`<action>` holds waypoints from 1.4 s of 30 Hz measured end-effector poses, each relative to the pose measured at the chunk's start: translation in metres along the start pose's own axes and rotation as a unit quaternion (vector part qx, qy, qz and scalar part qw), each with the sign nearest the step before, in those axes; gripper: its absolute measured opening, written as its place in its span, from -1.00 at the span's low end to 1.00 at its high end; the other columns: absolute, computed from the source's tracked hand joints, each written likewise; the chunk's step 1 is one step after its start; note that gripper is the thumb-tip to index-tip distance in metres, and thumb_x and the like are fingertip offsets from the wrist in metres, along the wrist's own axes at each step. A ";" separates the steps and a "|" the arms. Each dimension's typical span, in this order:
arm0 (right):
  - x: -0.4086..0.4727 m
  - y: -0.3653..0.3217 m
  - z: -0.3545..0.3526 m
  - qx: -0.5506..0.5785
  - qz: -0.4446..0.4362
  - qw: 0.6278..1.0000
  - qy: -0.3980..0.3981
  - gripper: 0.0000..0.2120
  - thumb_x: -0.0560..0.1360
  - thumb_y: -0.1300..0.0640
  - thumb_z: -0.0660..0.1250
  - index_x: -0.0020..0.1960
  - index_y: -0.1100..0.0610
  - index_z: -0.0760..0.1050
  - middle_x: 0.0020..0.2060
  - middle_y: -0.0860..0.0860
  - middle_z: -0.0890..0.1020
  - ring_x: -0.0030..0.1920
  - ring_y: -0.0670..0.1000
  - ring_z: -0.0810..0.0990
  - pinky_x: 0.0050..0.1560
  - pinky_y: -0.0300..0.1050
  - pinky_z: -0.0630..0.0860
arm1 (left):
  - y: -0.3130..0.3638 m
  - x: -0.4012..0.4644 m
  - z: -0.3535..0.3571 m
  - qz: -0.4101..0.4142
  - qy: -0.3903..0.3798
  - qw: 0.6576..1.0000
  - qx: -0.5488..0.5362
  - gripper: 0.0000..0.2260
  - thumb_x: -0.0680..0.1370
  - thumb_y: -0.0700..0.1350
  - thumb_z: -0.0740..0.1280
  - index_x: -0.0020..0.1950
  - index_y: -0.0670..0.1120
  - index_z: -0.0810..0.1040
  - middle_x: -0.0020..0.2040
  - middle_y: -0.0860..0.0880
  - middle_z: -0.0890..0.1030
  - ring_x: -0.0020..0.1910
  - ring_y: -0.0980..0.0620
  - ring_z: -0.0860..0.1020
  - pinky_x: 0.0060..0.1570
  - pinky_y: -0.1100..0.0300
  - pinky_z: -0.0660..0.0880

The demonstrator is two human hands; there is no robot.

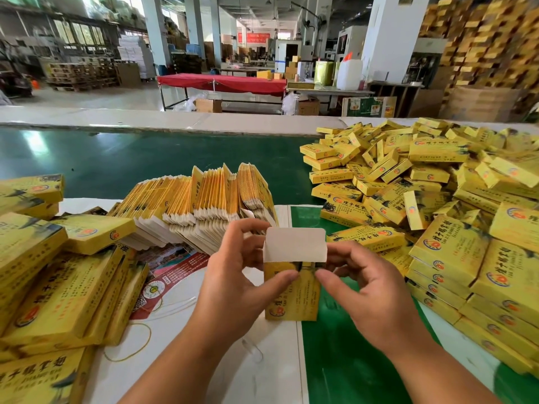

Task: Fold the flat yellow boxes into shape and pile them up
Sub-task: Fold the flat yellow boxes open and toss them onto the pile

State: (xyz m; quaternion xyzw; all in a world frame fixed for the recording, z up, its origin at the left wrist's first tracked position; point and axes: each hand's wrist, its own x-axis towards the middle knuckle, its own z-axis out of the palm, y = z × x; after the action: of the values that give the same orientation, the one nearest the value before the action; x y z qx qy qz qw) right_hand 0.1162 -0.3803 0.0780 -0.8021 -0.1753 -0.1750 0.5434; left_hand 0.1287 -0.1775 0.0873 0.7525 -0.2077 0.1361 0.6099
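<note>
Yellow box [291, 295] is pinched by left hand [233, 284] and right hand [370, 290]; white flap [295, 244] is best creased, then tucked squarely.

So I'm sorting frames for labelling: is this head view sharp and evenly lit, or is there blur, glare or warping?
Head view: the yellow box between left hand and right hand is fairly sharp; boxes at the lower left edge smear; window glare on the green belt; wide-angle bending of the table's far edge.
</note>
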 end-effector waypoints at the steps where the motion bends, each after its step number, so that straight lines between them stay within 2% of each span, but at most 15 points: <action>1: 0.000 0.001 -0.001 -0.002 0.002 1.000 0.004 -0.74 0.47 -0.03 0.41 0.15 -0.11 0.57 -0.03 -0.20 0.68 -0.01 -0.08 0.65 -0.04 -0.18 0.61 | -0.001 0.000 0.000 0.007 0.018 1.000 -0.008 -0.55 0.30 0.15 0.48 0.11 0.18 0.39 0.03 0.18 0.64 0.02 0.06 0.62 -0.07 0.19 0.62; 4: 0.001 0.004 0.000 -0.001 0.017 1.000 0.019 -0.68 0.41 -0.09 0.38 0.16 -0.12 0.50 -0.04 -0.16 0.69 -0.03 -0.06 0.65 -0.05 -0.14 0.60 | -0.005 0.002 -0.001 0.019 0.037 0.999 -0.008 -0.65 0.32 0.14 0.45 0.02 0.14 0.43 -0.01 0.20 0.62 -0.01 0.08 0.60 -0.09 0.27 0.59; 7: 0.000 0.006 0.002 -0.013 0.002 0.999 0.041 -0.67 0.41 -0.10 0.38 0.14 -0.13 0.42 -0.06 -0.18 0.69 -0.05 -0.08 0.65 -0.09 -0.23 0.59 | -0.011 0.001 0.001 0.014 0.018 1.000 -0.009 -0.70 0.35 0.12 0.44 0.01 0.12 0.47 -0.04 0.13 0.63 -0.01 -0.01 0.61 -0.09 0.18 0.62; 10: 0.001 0.005 0.004 -0.037 -0.044 0.997 0.047 -0.76 0.49 -0.03 0.39 0.12 -0.16 0.44 -0.04 -0.25 0.65 -0.04 -0.14 0.64 -0.10 -0.36 0.54 | -0.013 0.003 0.000 0.025 0.018 1.000 -0.005 -0.76 0.39 0.07 0.43 0.02 0.13 0.51 -0.06 0.13 0.63 -0.03 0.01 0.61 -0.11 0.23 0.61; 12: 0.001 0.004 0.004 -0.046 -0.062 0.996 0.044 -0.75 0.50 0.05 0.39 0.13 -0.18 0.46 -0.01 -0.25 0.63 0.00 -0.16 0.62 -0.09 -0.41 0.52 | -0.015 0.004 0.000 0.040 0.012 0.999 0.019 -0.80 0.42 0.06 0.42 0.01 0.10 0.54 -0.08 0.12 0.63 -0.05 0.00 0.62 -0.13 0.22 0.61; 16: 0.002 0.005 0.002 -0.065 -0.074 0.995 0.017 -0.83 0.51 0.10 0.35 0.08 -0.07 0.51 -0.10 -0.18 0.62 -0.07 -0.10 0.61 -0.15 -0.36 0.53 | -0.015 0.004 0.001 0.052 -0.016 0.996 0.074 -0.88 0.48 0.03 0.42 -0.05 0.07 0.53 -0.12 0.14 0.64 -0.08 -0.02 0.61 -0.17 0.11 0.60; 20: 0.005 0.004 0.002 -0.096 -0.092 0.991 -0.003 -0.89 0.50 0.07 0.33 -0.02 0.09 0.52 -0.22 -0.08 0.59 -0.17 -0.01 0.57 -0.22 -0.25 0.54 | -0.013 0.005 0.001 0.063 -0.013 0.992 0.113 -0.83 0.46 0.15 0.33 -0.10 0.09 0.50 -0.13 0.14 0.63 -0.10 0.00 0.59 -0.20 0.09 0.58; 22: 0.007 0.003 0.003 -0.101 -0.101 0.990 -0.005 -0.94 0.49 0.14 0.34 -0.08 0.12 0.51 -0.24 -0.05 0.57 -0.19 -0.01 0.55 -0.24 -0.26 0.51 | -0.013 0.006 0.001 0.071 -0.010 0.989 0.129 -0.85 0.48 0.13 0.34 -0.11 0.08 0.51 -0.13 0.12 0.62 -0.11 0.02 0.58 -0.23 0.10 0.57; 25: 0.006 0.004 0.005 -0.069 -0.088 0.994 0.006 -0.96 0.48 0.13 0.35 -0.08 0.08 0.52 -0.24 -0.11 0.58 -0.18 -0.04 0.57 -0.21 -0.33 0.48 | -0.013 0.005 0.000 0.068 -0.011 0.992 0.108 -0.90 0.50 0.03 0.38 -0.12 0.03 0.54 -0.14 0.11 0.63 -0.09 0.00 0.59 -0.20 0.10 0.59; 28: 0.003 0.008 0.005 -0.003 -0.042 0.999 0.029 -0.75 0.49 0.16 0.42 0.11 -0.05 0.47 -0.13 -0.15 0.62 -0.08 -0.09 0.61 -0.12 -0.32 0.54 | -0.012 0.005 -0.001 0.036 -0.010 0.998 0.041 -0.90 0.49 0.02 0.39 -0.04 0.06 0.53 -0.13 0.09 0.64 -0.06 0.00 0.61 -0.15 0.16 0.61; 31: 0.004 0.013 0.004 0.030 0.003 0.999 0.025 -0.45 0.48 0.10 0.42 0.39 -0.17 0.33 -0.08 -0.11 0.62 0.00 -0.07 0.61 -0.01 -0.31 0.55 | -0.013 0.004 -0.001 -0.008 -0.015 1.000 -0.013 -0.65 0.43 0.01 0.38 0.20 0.16 0.42 -0.08 0.08 0.66 -0.01 0.01 0.62 -0.08 0.16 0.61; 34: 0.006 0.013 0.003 0.016 -0.008 1.000 0.000 -0.51 0.51 0.07 0.39 0.33 -0.33 0.38 -0.07 -0.13 0.61 0.01 -0.07 0.60 -0.02 -0.32 0.54 | -0.013 0.006 -0.001 -0.023 -0.022 0.999 -0.008 -0.53 0.44 0.00 0.37 0.32 0.24 0.38 -0.07 0.12 0.64 0.00 0.03 0.61 -0.03 0.15 0.61; 37: 0.006 0.010 0.003 0.013 -0.013 1.000 -0.004 -0.62 0.48 0.07 0.36 0.23 -0.28 0.48 -0.06 -0.13 0.61 0.00 -0.05 0.60 -0.04 -0.24 0.56 | -0.012 0.007 -0.002 -0.006 -0.029 1.000 0.009 -0.67 0.50 -0.12 0.39 0.21 0.16 0.49 -0.04 0.07 0.63 0.01 0.01 0.60 -0.05 0.04 0.61; 39: 0.005 0.008 0.003 0.012 -0.022 1.000 -0.007 -0.66 0.49 0.10 0.36 0.18 -0.24 0.51 -0.07 -0.14 0.62 -0.01 -0.06 0.59 -0.06 -0.29 0.54 | -0.012 0.007 -0.002 -0.001 -0.030 0.999 0.013 -0.74 0.52 -0.18 0.39 0.08 0.16 0.52 -0.04 0.08 0.64 0.00 0.01 0.60 -0.08 0.05 0.61; 42: 0.005 0.005 0.002 -0.017 -0.036 0.999 -0.009 -0.74 0.50 0.11 0.35 0.12 -0.19 0.55 -0.09 -0.18 0.62 -0.02 -0.07 0.59 -0.09 -0.36 0.51 | -0.012 0.007 -0.001 0.007 -0.022 0.999 0.032 -0.87 0.52 -0.11 0.37 -0.03 0.13 0.52 -0.08 0.12 0.63 -0.01 0.02 0.59 -0.13 0.11 0.61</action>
State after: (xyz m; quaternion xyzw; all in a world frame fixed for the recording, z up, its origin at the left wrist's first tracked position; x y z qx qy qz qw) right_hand 0.1233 -0.3802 0.0758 -0.8059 -0.2058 -0.1900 0.5216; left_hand 0.1403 -0.1755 0.0807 0.7730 -0.2219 0.1306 0.5798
